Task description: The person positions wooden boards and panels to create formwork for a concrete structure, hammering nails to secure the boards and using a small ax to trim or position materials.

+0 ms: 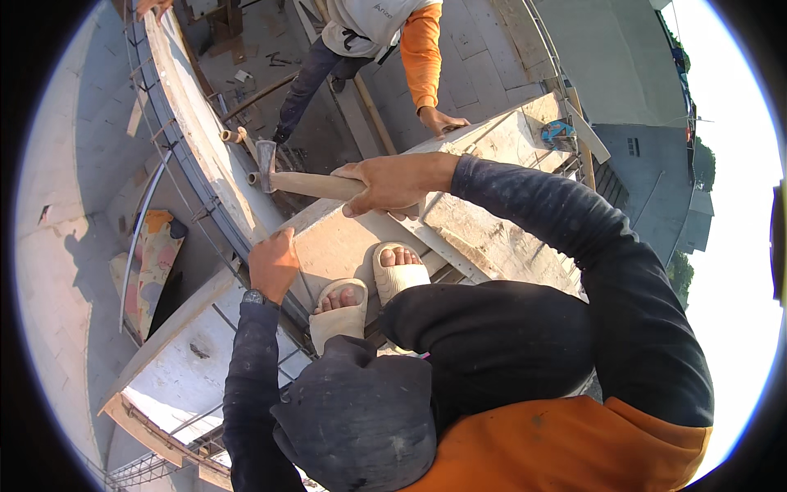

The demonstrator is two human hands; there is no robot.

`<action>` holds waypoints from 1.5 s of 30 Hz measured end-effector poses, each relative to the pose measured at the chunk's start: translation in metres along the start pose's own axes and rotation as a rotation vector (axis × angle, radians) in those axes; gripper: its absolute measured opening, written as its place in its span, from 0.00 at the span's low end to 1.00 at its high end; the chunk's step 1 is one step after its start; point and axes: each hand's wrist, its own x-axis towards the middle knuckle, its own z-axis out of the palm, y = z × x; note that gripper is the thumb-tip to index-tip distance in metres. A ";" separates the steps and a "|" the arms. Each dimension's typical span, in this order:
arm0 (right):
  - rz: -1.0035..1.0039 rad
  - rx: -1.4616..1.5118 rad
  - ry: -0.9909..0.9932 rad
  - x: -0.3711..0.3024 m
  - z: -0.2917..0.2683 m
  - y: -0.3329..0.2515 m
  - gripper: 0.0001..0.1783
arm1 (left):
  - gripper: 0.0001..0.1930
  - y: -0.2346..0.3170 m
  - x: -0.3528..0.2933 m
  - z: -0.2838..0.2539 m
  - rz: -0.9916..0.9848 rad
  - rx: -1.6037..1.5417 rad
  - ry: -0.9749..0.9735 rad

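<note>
My right hand (398, 180) is wrapped round the wooden handle of a hammer (310, 184). The hammer's metal head points left, over the corner of a light wooden board (332, 246) and close to the long curved formwork plank (184, 82). At the left end of that board, my left hand (273, 264) has its fingers curled on the edge, with a watch at the wrist. Both my feet, in cream sandals (338, 325), rest on the boards between my hands.
Beyond the boards stands a co-worker, with one hand (443, 121) on the far board edge. Another hand (152, 6) touches the plank's top end. Thin steel bars (168, 156) run along the plank. A blue item (557, 134) lies at the right. The floor (484, 82) lies well below.
</note>
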 end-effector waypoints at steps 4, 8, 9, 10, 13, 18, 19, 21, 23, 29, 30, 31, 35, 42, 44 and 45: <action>-0.192 0.229 0.532 -0.031 0.092 0.058 0.39 | 0.17 0.029 0.010 0.006 -0.029 0.001 -0.026; -0.060 0.430 0.479 -0.040 0.124 0.057 0.34 | 0.17 0.034 0.006 0.004 0.041 -0.065 0.035; -0.077 0.460 0.507 -0.039 0.128 0.060 0.33 | 0.16 0.035 0.008 0.001 0.038 -0.103 0.040; -0.105 0.490 0.517 -0.031 0.133 0.053 0.32 | 0.16 0.026 0.001 -0.005 0.016 -0.134 0.045; -0.120 0.307 0.475 -0.019 0.137 0.028 0.29 | 0.17 0.005 -0.032 -0.017 0.043 0.008 0.376; -0.168 0.459 0.525 -0.031 0.164 0.061 0.16 | 0.14 0.052 -0.104 -0.043 -0.082 -0.301 0.406; -0.051 0.510 0.454 -0.029 0.169 0.060 0.17 | 0.13 0.043 -0.128 -0.046 -0.148 -0.343 0.422; 0.098 0.564 0.312 -0.026 0.175 0.051 0.21 | 0.11 0.011 -0.182 -0.049 -0.397 -0.359 0.557; 0.077 0.472 0.327 -0.021 0.186 0.051 0.24 | 0.07 -0.024 -0.232 -0.058 -0.650 -0.336 0.739; -0.023 0.305 0.251 -0.021 0.174 0.031 0.28 | 0.10 -0.111 -0.278 -0.108 -0.775 -0.004 0.275; -0.047 0.311 0.273 -0.022 0.173 0.030 0.28 | 0.11 -0.115 -0.271 -0.115 -0.797 0.106 0.171; -0.046 0.325 0.317 -0.030 0.170 0.038 0.28 | 0.12 -0.115 -0.248 -0.113 -0.785 0.207 0.059; -0.043 0.203 0.260 -0.030 0.163 0.047 0.30 | 0.09 -0.136 -0.229 -0.082 -0.780 0.458 -0.071; -0.154 0.192 0.489 -0.043 0.184 0.088 0.30 | 0.09 -0.166 -0.231 -0.061 -0.630 0.679 -0.220; -0.151 0.256 0.496 -0.048 0.190 0.094 0.31 | 0.09 -0.161 -0.230 -0.064 -0.594 0.683 -0.260; -0.154 0.282 0.490 -0.048 0.191 0.096 0.32 | 0.09 -0.161 -0.225 -0.063 -0.573 0.686 -0.268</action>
